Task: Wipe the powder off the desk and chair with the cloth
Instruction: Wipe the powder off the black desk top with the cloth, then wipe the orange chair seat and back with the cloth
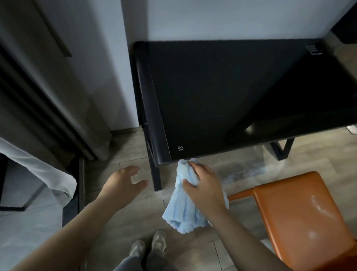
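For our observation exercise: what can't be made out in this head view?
Head view:
Desk: right end cut off by the frame edge; top too dark to judge cleanliness.
Chair: cut off at the right and bottom edges.
Cloth: part hidden under the right hand.

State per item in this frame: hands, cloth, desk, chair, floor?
cloth: bunched, hanging from the hand, top end at the desk's front edge
right hand: grips the cloth
left hand: open, holds nothing
desk: dark top, no powder discernible
chair: pale smears on seat, powder or glare unclear
floor: whitish dusting under desk
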A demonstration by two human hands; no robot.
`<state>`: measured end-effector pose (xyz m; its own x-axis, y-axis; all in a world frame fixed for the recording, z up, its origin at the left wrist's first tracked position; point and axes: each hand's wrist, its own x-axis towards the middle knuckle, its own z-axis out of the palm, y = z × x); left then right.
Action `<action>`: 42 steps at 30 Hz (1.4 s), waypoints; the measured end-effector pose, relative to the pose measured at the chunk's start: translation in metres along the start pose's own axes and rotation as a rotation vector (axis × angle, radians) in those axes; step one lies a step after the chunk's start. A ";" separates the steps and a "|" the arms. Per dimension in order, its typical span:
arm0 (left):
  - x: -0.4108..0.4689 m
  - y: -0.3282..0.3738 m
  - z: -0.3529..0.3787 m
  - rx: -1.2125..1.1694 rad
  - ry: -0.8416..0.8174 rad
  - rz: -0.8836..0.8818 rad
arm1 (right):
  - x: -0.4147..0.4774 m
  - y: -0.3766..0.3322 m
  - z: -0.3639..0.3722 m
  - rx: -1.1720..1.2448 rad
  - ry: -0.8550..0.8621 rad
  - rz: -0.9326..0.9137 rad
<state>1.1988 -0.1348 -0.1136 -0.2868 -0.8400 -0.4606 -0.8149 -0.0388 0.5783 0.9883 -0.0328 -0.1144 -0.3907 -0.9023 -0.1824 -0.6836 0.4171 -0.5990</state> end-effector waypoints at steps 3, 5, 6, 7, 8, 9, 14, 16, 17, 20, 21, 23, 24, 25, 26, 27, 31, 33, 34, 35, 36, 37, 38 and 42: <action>-0.012 0.020 0.000 0.016 -0.039 0.101 | -0.016 0.001 -0.016 0.104 0.059 0.083; -0.022 0.028 -0.002 0.000 -0.082 0.143 | -0.028 -0.003 -0.024 0.192 0.106 0.110; -0.028 0.031 -0.003 -0.021 -0.114 0.158 | -0.034 -0.006 -0.026 0.242 0.121 0.123; -0.033 0.034 -0.004 -0.054 -0.153 0.174 | -0.040 -0.010 -0.028 0.297 0.128 0.139; -0.040 0.037 -0.004 -0.094 -0.200 0.186 | -0.046 -0.016 -0.029 0.354 0.132 0.156; -0.046 0.039 -0.006 -0.136 -0.252 0.195 | -0.053 -0.023 -0.030 0.414 0.136 0.173; -0.067 0.046 -0.008 -0.221 -0.411 0.253 | -0.083 -0.054 -0.037 0.665 0.181 0.190; -0.073 0.045 -0.008 -0.176 -0.430 0.287 | -0.095 -0.061 -0.037 0.736 0.202 0.205; -0.076 0.044 -0.007 -0.162 -0.443 0.303 | -0.101 -0.063 -0.037 0.767 0.211 0.212; -0.083 0.041 -0.006 -0.198 -0.514 0.334 | -0.116 -0.071 -0.040 0.845 0.235 0.252; -0.086 0.040 -0.007 -0.214 -0.542 0.341 | -0.120 -0.073 -0.041 0.871 0.236 0.261; -0.091 0.041 -0.007 -0.291 -0.615 0.340 | -0.125 -0.078 -0.043 0.918 0.218 0.266; -0.093 0.042 -0.007 -0.356 -0.663 0.330 | -0.128 -0.080 -0.043 0.938 0.209 0.270; -0.095 0.042 -0.007 -0.422 -0.715 0.318 | -0.130 -0.080 -0.044 0.954 0.206 0.280; -0.096 0.043 -0.006 -0.474 -0.766 0.309 | -0.132 -0.080 -0.044 0.965 0.211 0.292; -0.097 0.045 -0.004 -0.511 -0.805 0.304 | -0.134 -0.080 -0.044 0.969 0.220 0.302; -0.099 0.049 0.005 -0.556 -0.802 0.269 | -0.145 -0.074 -0.048 0.895 0.252 0.283; -0.098 0.050 0.011 -0.551 -0.781 0.267 | -0.150 -0.067 -0.055 0.840 0.283 0.251; -0.098 0.051 0.013 -0.555 -0.778 0.279 | -0.153 -0.063 -0.058 0.828 0.297 0.241; -0.099 0.052 0.015 -0.562 -0.779 0.289 | -0.156 -0.058 -0.062 0.823 0.310 0.238; -0.100 0.053 0.018 -0.564 -0.777 0.292 | -0.160 -0.053 -0.065 0.819 0.322 0.244; -0.102 0.054 0.021 -0.561 -0.766 0.291 | -0.164 -0.048 -0.068 0.818 0.334 0.260; -0.104 0.055 0.024 -0.555 -0.749 0.290 | -0.169 -0.042 -0.070 0.819 0.345 0.281; -0.120 0.066 0.039 -0.464 -0.634 0.322 | -0.193 -0.021 -0.079 0.789 0.364 0.323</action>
<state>1.1591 -0.0156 -0.0466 -0.8100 -0.3912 -0.4368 -0.3961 -0.1841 0.8996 1.0288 0.1412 -0.0051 -0.7498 -0.6096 -0.2573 0.0576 0.3272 -0.9432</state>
